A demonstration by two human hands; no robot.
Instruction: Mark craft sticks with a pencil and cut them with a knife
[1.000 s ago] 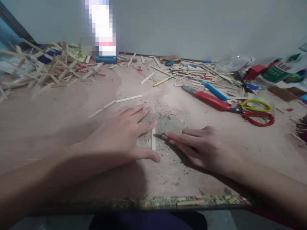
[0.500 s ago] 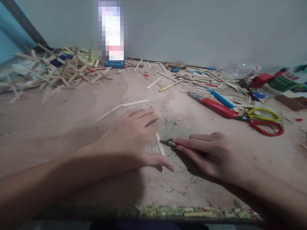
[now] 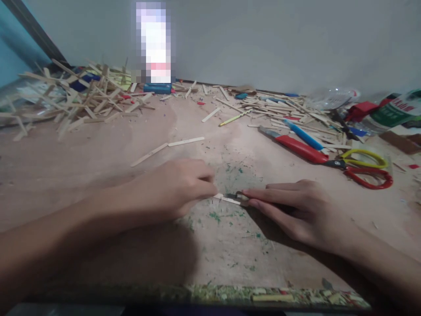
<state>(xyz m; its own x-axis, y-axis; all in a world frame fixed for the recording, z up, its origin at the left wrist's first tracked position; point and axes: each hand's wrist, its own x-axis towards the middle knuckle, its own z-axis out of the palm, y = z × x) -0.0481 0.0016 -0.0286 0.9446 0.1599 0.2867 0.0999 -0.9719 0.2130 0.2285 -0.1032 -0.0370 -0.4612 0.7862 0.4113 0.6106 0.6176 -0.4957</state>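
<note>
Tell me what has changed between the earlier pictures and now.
The left hand, spread open earlier, has closed and appears to pinch the small wooden stick, which has turned counterclockwise from pointing away from the person to nearly crosswise. The right hand still holds the bladed tool; the scissors lie as before.

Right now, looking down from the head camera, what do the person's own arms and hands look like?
The left hand and right hand are bare, with no gloves or rings visible. The left forearm and right forearm are uncovered too: no sleeve, watch or bracelet shows. Fingernail details are too small to tell.
</note>
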